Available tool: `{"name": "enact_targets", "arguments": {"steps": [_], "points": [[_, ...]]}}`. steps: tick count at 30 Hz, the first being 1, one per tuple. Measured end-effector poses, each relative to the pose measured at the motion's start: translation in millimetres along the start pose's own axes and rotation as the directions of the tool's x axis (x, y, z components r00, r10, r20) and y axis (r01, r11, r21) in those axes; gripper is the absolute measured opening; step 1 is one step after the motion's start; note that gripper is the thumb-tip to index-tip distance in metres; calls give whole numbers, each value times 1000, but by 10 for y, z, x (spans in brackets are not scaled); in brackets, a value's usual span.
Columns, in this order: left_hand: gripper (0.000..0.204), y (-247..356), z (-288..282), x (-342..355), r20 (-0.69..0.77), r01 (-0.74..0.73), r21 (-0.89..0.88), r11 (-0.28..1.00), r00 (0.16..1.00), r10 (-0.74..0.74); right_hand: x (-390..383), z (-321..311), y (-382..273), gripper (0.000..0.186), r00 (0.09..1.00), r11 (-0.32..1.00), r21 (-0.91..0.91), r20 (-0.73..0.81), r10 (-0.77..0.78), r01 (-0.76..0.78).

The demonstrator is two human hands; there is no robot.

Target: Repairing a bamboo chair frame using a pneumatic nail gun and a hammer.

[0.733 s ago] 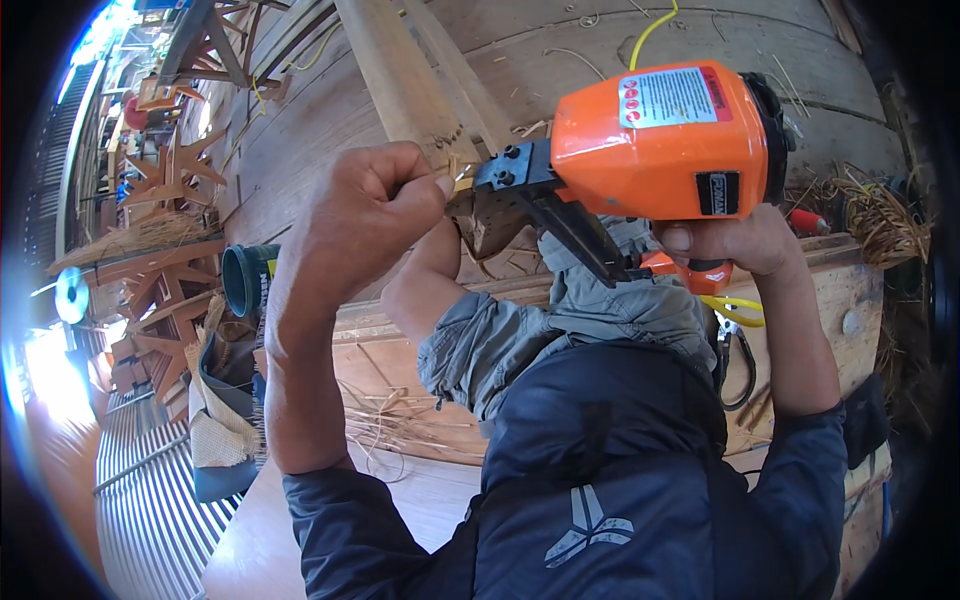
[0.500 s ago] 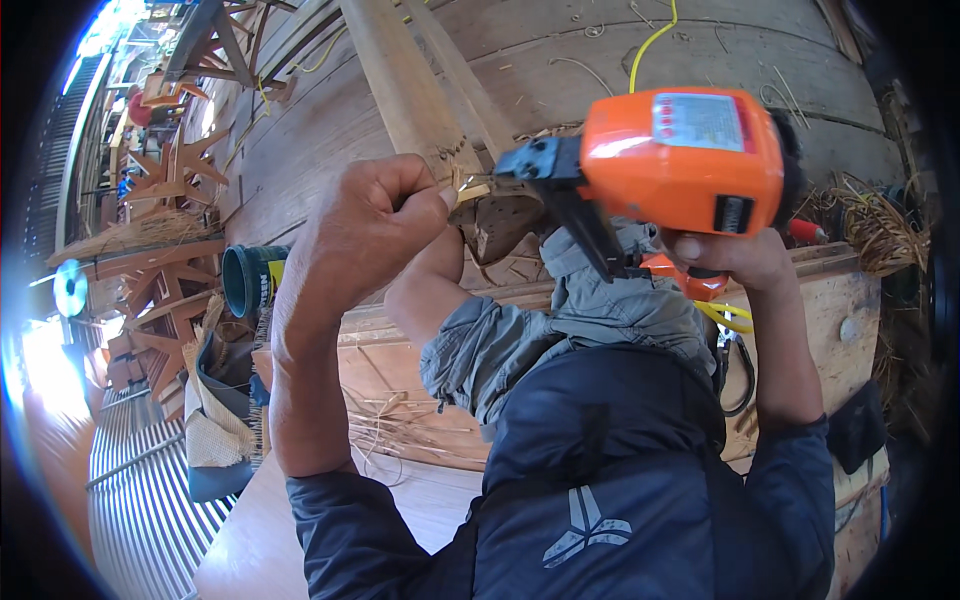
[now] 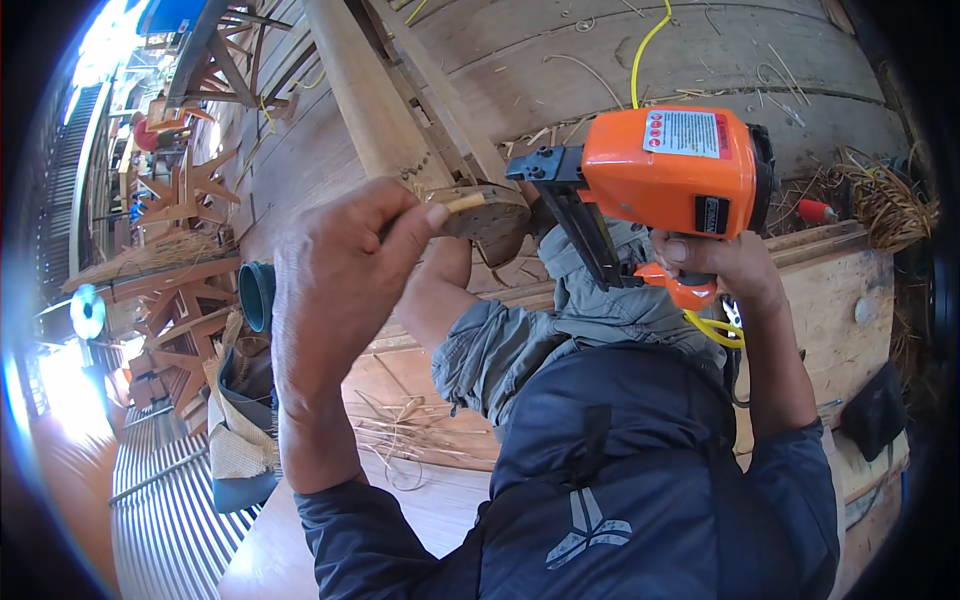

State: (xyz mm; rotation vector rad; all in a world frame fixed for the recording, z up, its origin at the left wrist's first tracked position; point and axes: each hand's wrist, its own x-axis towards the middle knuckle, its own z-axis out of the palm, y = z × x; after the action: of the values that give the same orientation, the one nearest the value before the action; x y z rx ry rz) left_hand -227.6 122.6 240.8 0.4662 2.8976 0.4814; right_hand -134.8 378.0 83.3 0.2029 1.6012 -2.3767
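Observation:
My left hand (image 3: 345, 262) is closed, pinching a short pale yellow strip (image 3: 467, 203) between thumb and fingertips. The strip lies against the rim of a rounded wooden block (image 3: 508, 218) by my bent leg. My right hand (image 3: 735, 272) is wrapped round the handle of an orange and black nail gun (image 3: 650, 160), its index finger near the trigger area. The gun's black nose points left, above and to the right of the strip, and looks apart from it. Exactly what lies under my left fingers is hidden.
Long wooden boards (image 3: 362, 95) run away from the block. A yellow hose (image 3: 645, 52) crosses the plank floor. At the left are a dark green bucket (image 3: 257, 297) and several wooden frames (image 3: 180, 330). Dry fibre bundles (image 3: 875, 240) lie far right, near a red-tipped object (image 3: 815, 210).
The view has shifted a little. My left hand has moved slightly down and left, and more of the strip shows. The nail gun has tilted a bit, its nose farther from my left thumb.

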Motion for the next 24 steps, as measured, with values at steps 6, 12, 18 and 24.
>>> {"name": "enact_targets", "arguments": {"steps": [6, 12, 18, 24], "points": [[27, 68, 54, 92, 20, 29, 161, 987, 999, -32, 51, -51, 45, 33, 999, 999, -19, 15, 50, -50], [24, 127, 54, 201, 93, 74, 208, 975, 991, -95, 127, 67, -45, 47, 999, 999, -33, 54, 4, -3], [24, 72, 7, 251, 160, 7, 255, 967, 986, -50, 186, 139, -109, 47, 992, 996, -52, 102, 80, -75], [26, 68, 11, 286, 181, -27, 263, 964, 983, -22, 202, 170, -149, 47, 993, 995, -89, 108, 43, -34]]}}
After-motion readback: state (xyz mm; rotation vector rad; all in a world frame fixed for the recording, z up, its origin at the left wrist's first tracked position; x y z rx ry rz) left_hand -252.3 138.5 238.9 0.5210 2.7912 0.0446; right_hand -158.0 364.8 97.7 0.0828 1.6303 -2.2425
